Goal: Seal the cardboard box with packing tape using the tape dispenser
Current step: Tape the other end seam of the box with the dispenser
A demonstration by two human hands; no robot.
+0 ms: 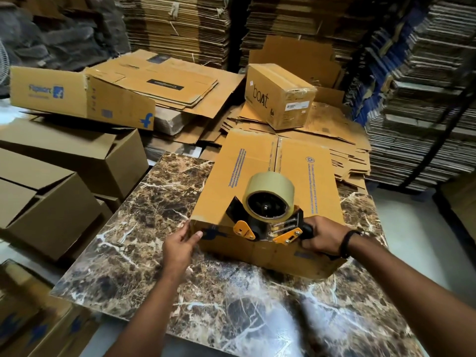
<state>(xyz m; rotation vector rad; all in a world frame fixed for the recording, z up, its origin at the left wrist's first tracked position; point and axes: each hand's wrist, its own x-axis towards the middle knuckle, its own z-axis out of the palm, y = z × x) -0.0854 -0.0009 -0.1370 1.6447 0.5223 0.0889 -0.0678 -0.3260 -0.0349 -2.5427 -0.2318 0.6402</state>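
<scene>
Two hands on job. Brown cardboard box sits flaps-shut on dark marbled tabletop. Right hand clenches handle of orange-and-black tape dispenser, set at seam's near end, likely to start strip. Left hand presses near-left corner, steadying box against pull.

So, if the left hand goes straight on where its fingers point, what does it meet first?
The cardboard box: the left hand points at its near left corner, and its fingertips seem to touch it.
</scene>
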